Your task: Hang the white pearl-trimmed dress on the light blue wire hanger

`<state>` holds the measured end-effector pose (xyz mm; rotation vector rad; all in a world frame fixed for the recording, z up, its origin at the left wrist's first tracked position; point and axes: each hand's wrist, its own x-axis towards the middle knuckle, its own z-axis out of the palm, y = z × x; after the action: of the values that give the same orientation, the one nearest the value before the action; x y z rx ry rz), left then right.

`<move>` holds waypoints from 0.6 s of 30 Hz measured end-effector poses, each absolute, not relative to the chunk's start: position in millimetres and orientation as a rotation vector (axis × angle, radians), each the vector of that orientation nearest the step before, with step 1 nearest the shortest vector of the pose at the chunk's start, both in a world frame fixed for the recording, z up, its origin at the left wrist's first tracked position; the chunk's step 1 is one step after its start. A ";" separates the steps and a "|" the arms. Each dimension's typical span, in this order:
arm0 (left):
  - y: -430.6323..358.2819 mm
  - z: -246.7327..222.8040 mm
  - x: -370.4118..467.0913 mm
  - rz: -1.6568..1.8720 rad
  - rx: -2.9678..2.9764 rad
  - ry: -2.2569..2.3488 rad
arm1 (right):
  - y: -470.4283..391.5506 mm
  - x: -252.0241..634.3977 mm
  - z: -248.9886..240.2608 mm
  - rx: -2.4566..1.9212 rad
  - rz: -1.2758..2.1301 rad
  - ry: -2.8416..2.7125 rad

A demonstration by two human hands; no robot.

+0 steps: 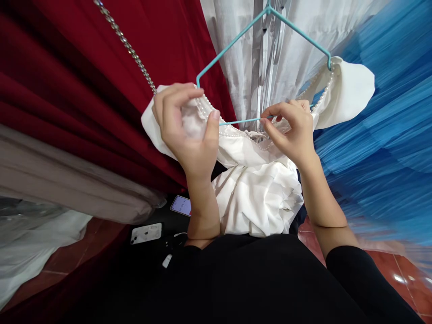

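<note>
A white dress [258, 198] with pearl trim along its neckline hangs on a light-blue hanger [232, 44], its skirt bunched above my lap. At the dress's left shoulder is my left hand [189, 130], thumb and fingers apart around the trimmed edge near the hanger's end; whether it grips the fabric is hard to tell. My right hand [292, 126] pinches the hanger's thin lower bar between thumb and forefinger, in front of the neckline. The dress's right shoulder piece [351, 90] drapes off the hanger's other end.
Red fabric [135, 67] and a beaded strand [126, 42] are on the left, blue tulle [388, 135] on the right, white cloth [232, 31] behind. Two phones, one white [146, 233] and one with a lit screen [181, 205], lie on a black surface at lower left.
</note>
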<state>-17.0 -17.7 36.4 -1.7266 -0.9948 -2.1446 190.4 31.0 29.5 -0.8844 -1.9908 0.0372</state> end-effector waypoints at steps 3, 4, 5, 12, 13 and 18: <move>3.8 35.6 -29.6 -1.894 -1.702 -1.289 | 29.0 188.3 30.1 -0.909 0.003 -2.003; 10.1 34.1 -32.6 -1.864 -1.678 -1.350 | 29.2 187.5 30.0 -0.918 -0.007 -2.003; 15.7 32.8 -35.3 -1.860 -1.659 -1.396 | 30.0 186.9 29.8 -0.926 -0.014 -2.003; 29.4 44.4 -66.5 -2.207 -1.595 -1.371 | 38.2 194.8 31.8 -0.932 -0.007 -2.058; 30.0 44.8 -75.2 -2.209 -1.560 -1.368 | 37.8 196.4 33.4 -0.935 -0.013 -2.075; 32.8 10.9 -118.2 -2.157 -1.393 -1.625 | 35.6 197.5 35.9 -0.961 0.001 -2.076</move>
<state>-118.2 32.8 10.9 -1.3935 -1.6254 -2.1574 197.5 35.6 35.9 -0.9611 -2.0757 0.0010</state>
